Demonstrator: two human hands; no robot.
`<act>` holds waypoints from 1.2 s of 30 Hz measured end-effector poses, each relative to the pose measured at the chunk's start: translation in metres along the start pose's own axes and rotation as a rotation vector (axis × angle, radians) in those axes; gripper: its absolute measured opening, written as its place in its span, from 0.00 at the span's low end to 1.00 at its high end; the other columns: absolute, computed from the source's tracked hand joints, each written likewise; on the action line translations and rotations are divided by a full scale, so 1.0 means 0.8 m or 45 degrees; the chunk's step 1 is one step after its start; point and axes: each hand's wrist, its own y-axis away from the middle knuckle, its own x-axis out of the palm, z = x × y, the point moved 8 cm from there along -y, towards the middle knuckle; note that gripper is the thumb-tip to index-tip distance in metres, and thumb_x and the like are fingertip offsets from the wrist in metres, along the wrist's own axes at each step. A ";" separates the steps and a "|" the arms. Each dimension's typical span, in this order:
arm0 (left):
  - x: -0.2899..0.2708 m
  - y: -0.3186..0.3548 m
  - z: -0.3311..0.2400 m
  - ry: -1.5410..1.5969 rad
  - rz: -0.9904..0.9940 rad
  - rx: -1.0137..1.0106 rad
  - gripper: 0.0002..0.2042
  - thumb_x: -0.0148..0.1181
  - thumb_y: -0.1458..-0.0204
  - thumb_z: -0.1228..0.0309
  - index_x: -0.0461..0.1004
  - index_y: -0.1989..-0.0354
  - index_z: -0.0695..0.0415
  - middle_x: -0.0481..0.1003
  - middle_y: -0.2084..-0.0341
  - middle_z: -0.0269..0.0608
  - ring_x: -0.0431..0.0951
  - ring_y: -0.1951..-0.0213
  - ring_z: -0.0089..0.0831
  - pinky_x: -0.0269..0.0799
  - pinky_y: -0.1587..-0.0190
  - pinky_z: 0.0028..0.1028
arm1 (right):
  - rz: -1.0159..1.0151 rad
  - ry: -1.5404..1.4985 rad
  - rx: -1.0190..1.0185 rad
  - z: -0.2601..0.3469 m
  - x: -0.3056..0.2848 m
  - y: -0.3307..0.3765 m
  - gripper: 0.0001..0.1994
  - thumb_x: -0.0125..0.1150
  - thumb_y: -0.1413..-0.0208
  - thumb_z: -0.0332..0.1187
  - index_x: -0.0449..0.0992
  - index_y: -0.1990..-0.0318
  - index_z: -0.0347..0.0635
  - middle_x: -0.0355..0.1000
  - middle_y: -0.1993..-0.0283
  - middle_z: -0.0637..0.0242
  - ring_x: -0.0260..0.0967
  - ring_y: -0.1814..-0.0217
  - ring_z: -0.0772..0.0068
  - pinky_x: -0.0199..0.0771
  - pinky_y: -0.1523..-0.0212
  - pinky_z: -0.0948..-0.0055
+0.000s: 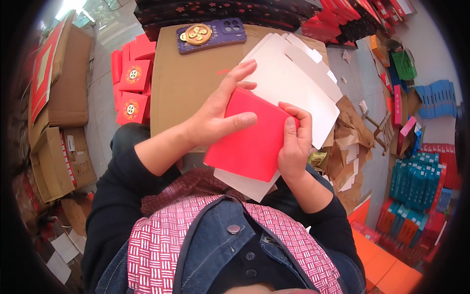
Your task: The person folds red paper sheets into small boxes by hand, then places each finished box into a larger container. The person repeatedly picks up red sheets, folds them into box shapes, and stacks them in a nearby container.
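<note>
A flat red paperboard piece (249,142) is held tilted over my lap, in front of the carton. My right hand (296,142) pinches its right edge, with the thumb on the red face and the fingers curled at the side. My left hand (218,110) lies along the upper left edge, its fingers stretched out and its thumb across the red face. A white flap (247,185) shows below the near edge; I cannot tell whether it belongs to the red piece. Flat white die-cut paperboard sheets (289,81) lie just beyond my hands.
The brown carton (183,88) in front bears the white sheets and a purple-cased phone (215,35) with a gold round grip. Red printed boxes (132,93) pile at left. Crumpled brown paper (347,142) lies at right, near stacked teal boxes (416,181). An open carton (51,164) stands far left.
</note>
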 end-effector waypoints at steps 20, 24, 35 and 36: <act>0.009 0.002 0.010 0.989 0.111 -0.195 0.20 0.47 0.39 0.53 0.68 0.51 0.58 0.69 0.48 0.52 0.66 0.40 0.43 0.62 0.38 0.42 | 0.093 -0.321 -0.048 0.008 -0.006 -0.011 0.09 0.42 0.34 0.29 0.67 0.53 0.35 0.67 0.46 0.56 0.62 0.44 0.72 0.59 0.40 0.72; 0.016 0.016 -0.012 0.910 0.118 -0.090 0.19 0.49 0.40 0.52 0.69 0.53 0.55 0.71 0.50 0.50 0.66 0.40 0.44 0.61 0.38 0.45 | 0.148 -0.303 -0.048 0.018 0.003 0.000 0.10 0.41 0.34 0.30 0.67 0.52 0.34 0.66 0.46 0.55 0.62 0.44 0.70 0.59 0.40 0.71; 0.015 0.030 0.001 0.837 0.017 -0.131 0.16 0.50 0.40 0.53 0.74 0.60 0.54 0.77 0.58 0.45 0.72 0.47 0.41 0.51 0.34 0.45 | 0.246 -0.432 0.145 -0.008 0.007 0.016 0.14 0.39 0.34 0.33 0.67 0.50 0.33 0.65 0.43 0.52 0.63 0.42 0.65 0.59 0.39 0.67; 0.014 0.027 0.001 0.830 0.033 -0.151 0.16 0.50 0.40 0.54 0.74 0.60 0.54 0.77 0.59 0.45 0.73 0.47 0.41 0.52 0.35 0.45 | 0.268 -0.433 0.132 -0.008 0.004 0.015 0.14 0.39 0.34 0.33 0.67 0.51 0.33 0.65 0.44 0.52 0.63 0.42 0.66 0.60 0.39 0.67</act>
